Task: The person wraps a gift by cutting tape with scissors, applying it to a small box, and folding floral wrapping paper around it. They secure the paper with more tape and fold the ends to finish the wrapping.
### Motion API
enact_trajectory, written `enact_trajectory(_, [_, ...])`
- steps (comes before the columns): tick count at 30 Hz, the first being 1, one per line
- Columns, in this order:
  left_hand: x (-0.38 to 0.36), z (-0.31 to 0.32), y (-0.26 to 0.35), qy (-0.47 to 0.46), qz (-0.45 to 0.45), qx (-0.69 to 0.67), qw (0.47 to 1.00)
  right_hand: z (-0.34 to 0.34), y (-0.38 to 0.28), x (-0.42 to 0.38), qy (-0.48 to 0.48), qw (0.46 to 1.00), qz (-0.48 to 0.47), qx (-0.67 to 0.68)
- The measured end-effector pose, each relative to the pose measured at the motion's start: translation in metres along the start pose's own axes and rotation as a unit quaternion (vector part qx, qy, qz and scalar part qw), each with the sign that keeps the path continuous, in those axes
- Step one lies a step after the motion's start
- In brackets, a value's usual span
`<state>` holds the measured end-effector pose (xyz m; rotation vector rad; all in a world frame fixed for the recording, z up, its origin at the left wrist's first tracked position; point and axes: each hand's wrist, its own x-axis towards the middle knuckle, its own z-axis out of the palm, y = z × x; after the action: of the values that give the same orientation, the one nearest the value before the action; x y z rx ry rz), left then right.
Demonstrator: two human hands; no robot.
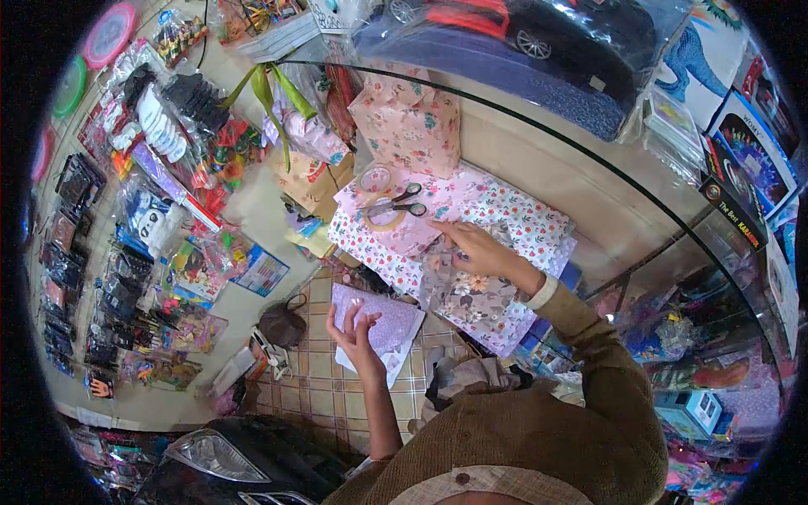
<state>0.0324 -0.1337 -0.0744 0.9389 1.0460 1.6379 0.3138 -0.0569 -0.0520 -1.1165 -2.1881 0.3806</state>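
Note:
My right hand (478,249) rests over floral sheets (530,215) on the counter, at a clear plastic piece (436,273); its index finger points left, and what its curled fingers hold is hidden. My left hand (357,337) is raised left of the counter, fingers spread, with nothing in it. Below or behind it lies a purple patterned sheet (396,324). Scissors with dark handles (408,200) lie on a pink floral piece, across a yellowish tape roll (385,217). A clear tape roll (375,178) sits just above them.
A pink floral bag (408,126) stands behind the sheets. A curved glass edge (539,118) runs above the counter, with a boxed toy car (505,42) on top. Packaged goods hang at the left. A motorcycle (219,463) is at the lower left.

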Motion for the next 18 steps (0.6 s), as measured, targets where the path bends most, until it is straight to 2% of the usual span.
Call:
enact_trajectory(3, [0.004,-0.009,-0.012,0.002,-0.015,0.013,1.0,-0.009,-0.013,-0.007,-0.02,0.999,0.039,0.025])
enact_trajectory(6, [0.002,-0.003,-0.005,-0.023,-0.001,0.063,0.998,-0.012,-0.017,-0.013,0.045,0.999,-0.02,-0.005])
enact_trajectory(9, [-0.002,0.007,0.003,-0.033,0.013,0.091,0.995,-0.013,-0.015,-0.018,0.096,0.995,-0.007,0.024])
enact_trajectory(12, [-0.004,0.013,0.001,-0.037,0.043,0.1,0.993,-0.018,-0.016,-0.02,0.105,0.992,0.054,0.053])
enact_trajectory(15, [-0.004,0.014,0.0,-0.047,0.04,0.082,0.995,-0.018,-0.012,-0.021,0.134,0.99,0.042,0.01])
enact_trajectory(18, [-0.004,0.014,0.0,-0.059,0.063,0.074,0.994,-0.02,-0.015,-0.026,0.151,0.987,0.047,0.041])
